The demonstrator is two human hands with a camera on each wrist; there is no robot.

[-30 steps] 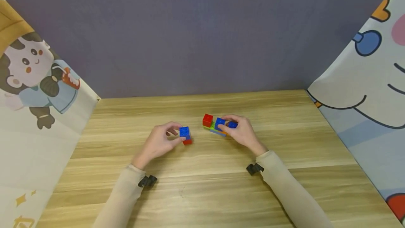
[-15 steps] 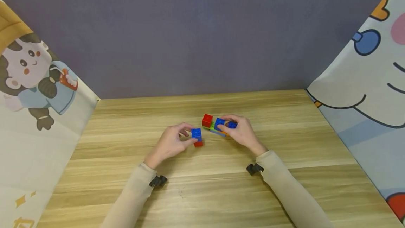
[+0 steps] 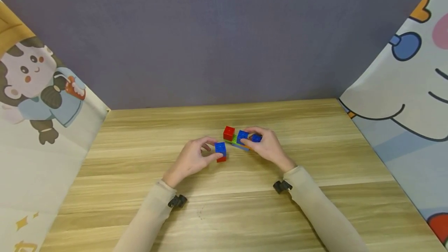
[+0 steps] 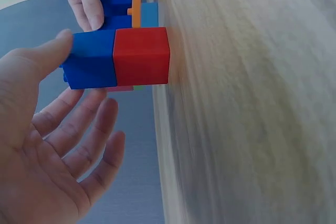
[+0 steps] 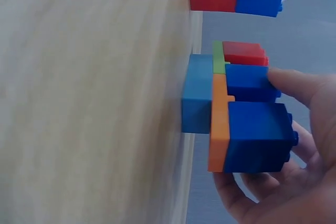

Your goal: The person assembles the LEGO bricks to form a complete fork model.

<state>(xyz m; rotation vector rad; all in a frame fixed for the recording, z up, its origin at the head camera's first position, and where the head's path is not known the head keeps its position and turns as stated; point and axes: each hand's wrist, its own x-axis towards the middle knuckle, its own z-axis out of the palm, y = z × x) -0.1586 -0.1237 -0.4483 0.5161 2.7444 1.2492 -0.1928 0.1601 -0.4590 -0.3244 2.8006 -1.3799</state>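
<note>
My left hand (image 3: 192, 158) pinches a blue toy brick (image 3: 220, 147) between thumb and fingers. Beneath it a red brick (image 4: 142, 56) is joined on, its bottom close to the tabletop. To the right, my right hand (image 3: 268, 147) grips the middle blue brick (image 5: 247, 82) of a built piece. That piece has a light blue brick (image 5: 197, 98) at the bottom, then a green plate (image 5: 218, 56) and an orange plate (image 5: 218, 129) side by side. On the plates stand a red brick (image 3: 229, 132), the gripped brick and another blue brick (image 5: 260, 137). A narrow gap separates stack and piece.
The wood-grain table (image 3: 224, 213) runs back to a grey panel (image 3: 224, 42). Printed side panels with cartoon figures (image 3: 52, 88) stand left and right. A small black camera (image 3: 177, 201) sits on the left wrist, another (image 3: 282, 186) on the right.
My left hand has carried the blue and red stack rightward, closer to the built piece, slowing in the last half second. My right hand has stayed in place on the piece.
</note>
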